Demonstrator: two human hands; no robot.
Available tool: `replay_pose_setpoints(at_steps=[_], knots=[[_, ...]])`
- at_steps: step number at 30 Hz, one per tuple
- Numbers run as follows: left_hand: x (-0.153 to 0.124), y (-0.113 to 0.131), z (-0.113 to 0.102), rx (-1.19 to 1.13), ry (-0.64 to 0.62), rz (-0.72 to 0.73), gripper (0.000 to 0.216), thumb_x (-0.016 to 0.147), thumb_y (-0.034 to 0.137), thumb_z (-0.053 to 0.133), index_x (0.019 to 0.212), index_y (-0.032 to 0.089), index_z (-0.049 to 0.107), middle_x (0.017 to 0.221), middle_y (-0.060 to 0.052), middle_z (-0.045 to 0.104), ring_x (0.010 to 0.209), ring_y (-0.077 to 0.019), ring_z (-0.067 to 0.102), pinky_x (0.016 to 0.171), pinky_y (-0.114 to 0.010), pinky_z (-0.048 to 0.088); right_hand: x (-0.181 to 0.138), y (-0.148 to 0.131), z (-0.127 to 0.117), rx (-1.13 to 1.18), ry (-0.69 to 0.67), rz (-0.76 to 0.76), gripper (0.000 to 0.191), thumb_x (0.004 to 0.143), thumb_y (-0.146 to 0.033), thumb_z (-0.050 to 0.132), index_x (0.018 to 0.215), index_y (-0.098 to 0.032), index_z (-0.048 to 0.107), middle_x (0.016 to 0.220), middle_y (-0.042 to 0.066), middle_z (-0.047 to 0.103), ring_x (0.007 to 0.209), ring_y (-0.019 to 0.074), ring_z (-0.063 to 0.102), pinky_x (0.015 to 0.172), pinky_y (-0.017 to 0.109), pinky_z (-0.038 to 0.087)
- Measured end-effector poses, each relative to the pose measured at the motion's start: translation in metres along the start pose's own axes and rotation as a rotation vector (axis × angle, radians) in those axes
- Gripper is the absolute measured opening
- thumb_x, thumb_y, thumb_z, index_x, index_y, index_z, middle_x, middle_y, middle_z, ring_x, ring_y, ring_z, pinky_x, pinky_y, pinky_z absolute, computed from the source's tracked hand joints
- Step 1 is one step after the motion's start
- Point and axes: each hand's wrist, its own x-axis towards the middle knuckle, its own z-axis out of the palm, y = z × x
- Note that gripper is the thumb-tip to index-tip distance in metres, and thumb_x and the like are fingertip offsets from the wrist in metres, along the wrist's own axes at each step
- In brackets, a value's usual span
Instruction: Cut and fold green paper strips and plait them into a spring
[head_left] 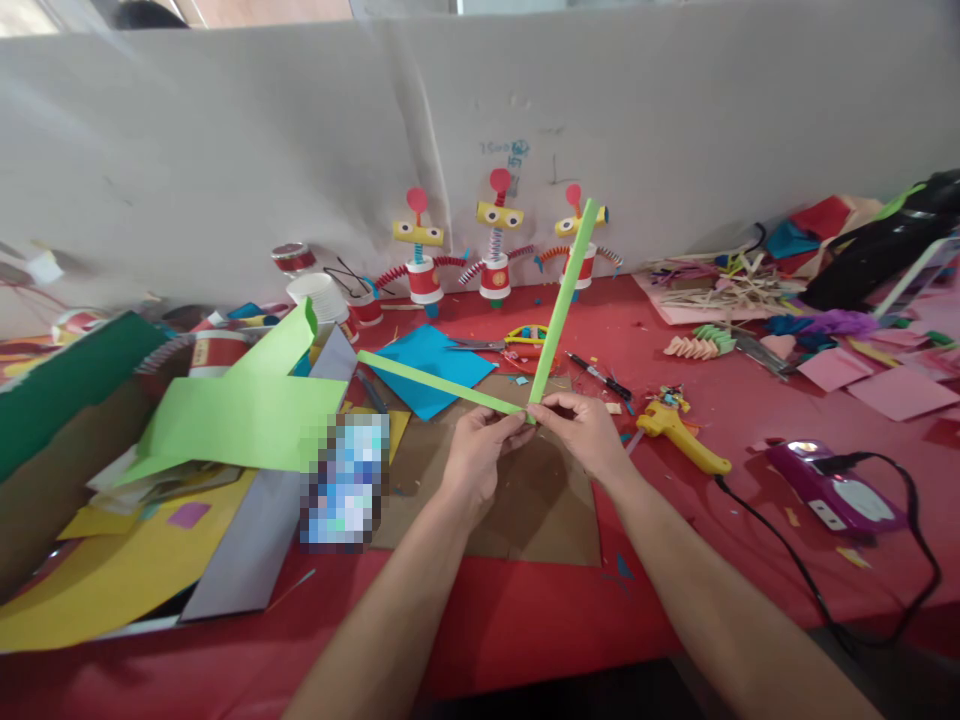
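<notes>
Two light green paper strips meet at one end between my hands, forming a V. My left hand (pixel 480 450) pinches the end of the left paper strip (pixel 435 382), which reaches out to the left. With thumb and fingers closed, my right hand (pixel 581 430) grips the base of the right paper strip (pixel 566 300), which points up and away. Whether the two ends are glued or just overlap is hidden by my fingers. Beneath the hands lies a brown cardboard sheet (pixel 525 520), and a blue paper square (pixel 427 365) is behind them.
Three paper-cup robot figures (pixel 495 245) stand along the back wall. Scissors (pixel 510 342), a pen (pixel 600 375) and a yellow glue gun (pixel 686 437) lie nearby. A purple power box (pixel 832 490) sits right, with its cable looping forward. Green paper (pixel 247 420) covers a box on the left.
</notes>
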Motion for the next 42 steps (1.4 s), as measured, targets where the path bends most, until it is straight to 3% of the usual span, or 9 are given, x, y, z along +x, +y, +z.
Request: replay_pose_setpoints(at_steps=[8, 13, 18, 23, 29, 32, 37, 39, 42], knots=[[0.001, -0.006, 0.003, -0.018, 0.009, 0.060, 0.026, 0.054, 0.018, 0.075, 0.075, 0.013, 0.060, 0.071, -0.003, 0.066, 0.071, -0.0140, 0.063, 0.075, -0.031, 0.049, 0.003, 0.003, 0.000, 0.036, -0.013, 0.054, 0.026, 0.072, -0.046, 0.060, 0.072, -0.020, 0.068, 0.066, 0.000, 0.063, 0.062, 0.0154, 0.053, 0.060, 0.027, 0.039], [0.000, -0.009, 0.005, -0.021, 0.084, 0.141, 0.037, 0.055, 0.014, 0.074, 0.083, 0.017, 0.049, 0.064, 0.002, 0.063, 0.066, -0.0137, 0.063, 0.073, -0.032, 0.050, 0.003, 0.005, 0.002, 0.069, -0.011, 0.078, 0.026, 0.073, -0.046, 0.059, 0.070, -0.021, 0.068, 0.066, 0.000, 0.063, 0.061, 0.0152, 0.053, 0.059, 0.027, 0.039], [-0.001, -0.006, 0.006, 0.066, 0.138, 0.165, 0.035, 0.059, 0.013, 0.070, 0.087, 0.017, 0.049, 0.065, 0.001, 0.062, 0.065, -0.0134, 0.061, 0.070, -0.030, 0.049, 0.000, 0.005, 0.007, 0.086, -0.004, 0.058, 0.022, 0.075, -0.041, 0.057, 0.076, -0.021, 0.067, 0.074, 0.002, 0.065, 0.070, 0.0176, 0.057, 0.065, 0.028, 0.042], [-0.001, -0.005, 0.005, 0.142, 0.086, 0.123, 0.021, 0.062, 0.018, 0.068, 0.080, 0.013, 0.059, 0.071, -0.002, 0.063, 0.065, -0.0108, 0.058, 0.065, -0.024, 0.046, -0.002, 0.003, 0.009, 0.016, 0.064, 0.047, 0.022, 0.076, -0.040, 0.056, 0.074, -0.020, 0.065, 0.070, 0.002, 0.064, 0.067, 0.0174, 0.055, 0.062, 0.028, 0.041], [0.002, -0.010, 0.002, 0.220, 0.060, -0.001, 0.023, 0.064, 0.032, 0.069, 0.072, 0.011, 0.064, 0.069, -0.006, 0.064, 0.063, -0.0128, 0.058, 0.063, -0.025, 0.045, -0.003, 0.005, 0.011, 0.200, 0.032, 0.136, 0.021, 0.074, -0.040, 0.059, 0.073, -0.020, 0.065, 0.070, 0.002, 0.063, 0.067, 0.0165, 0.055, 0.064, 0.028, 0.042], [0.002, -0.012, 0.000, 0.383, 0.081, 0.121, 0.019, 0.068, 0.032, 0.065, 0.069, 0.013, 0.064, 0.066, -0.006, 0.065, 0.063, -0.0150, 0.058, 0.061, -0.026, 0.044, -0.003, 0.005, 0.014, 0.356, 0.022, 0.211, 0.022, 0.068, -0.041, 0.065, 0.068, -0.020, 0.064, 0.064, 0.000, 0.061, 0.062, 0.0143, 0.054, 0.062, 0.027, 0.042], [0.001, -0.013, -0.005, 0.902, 0.171, 0.524, 0.010, 0.069, 0.023, 0.060, 0.065, 0.017, 0.066, 0.070, -0.007, 0.065, 0.070, -0.0180, 0.057, 0.065, -0.028, 0.040, -0.003, 0.003, 0.016, 0.485, 0.017, 0.288, 0.026, 0.061, -0.042, 0.070, 0.059, -0.018, 0.062, 0.055, -0.002, 0.057, 0.054, 0.0107, 0.049, 0.058, 0.026, 0.039], [0.002, -0.013, -0.005, 0.843, 0.139, 0.443, 0.011, 0.069, 0.025, 0.061, 0.063, 0.016, 0.066, 0.067, -0.007, 0.064, 0.066, -0.0178, 0.057, 0.062, -0.027, 0.040, -0.003, 0.002, 0.016, 0.443, 0.040, 0.283, 0.026, 0.061, -0.042, 0.070, 0.058, -0.018, 0.062, 0.054, -0.003, 0.056, 0.053, 0.0105, 0.048, 0.057, 0.026, 0.038], [0.003, -0.012, -0.002, 0.483, 0.045, 0.188, 0.018, 0.068, 0.032, 0.063, 0.069, 0.014, 0.067, 0.065, -0.006, 0.065, 0.061, -0.0160, 0.057, 0.057, -0.025, 0.041, -0.003, 0.000, 0.014, 0.376, 0.068, 0.252, 0.022, 0.062, -0.040, 0.070, 0.061, -0.018, 0.063, 0.056, -0.003, 0.057, 0.055, 0.0113, 0.049, 0.056, 0.026, 0.037]])
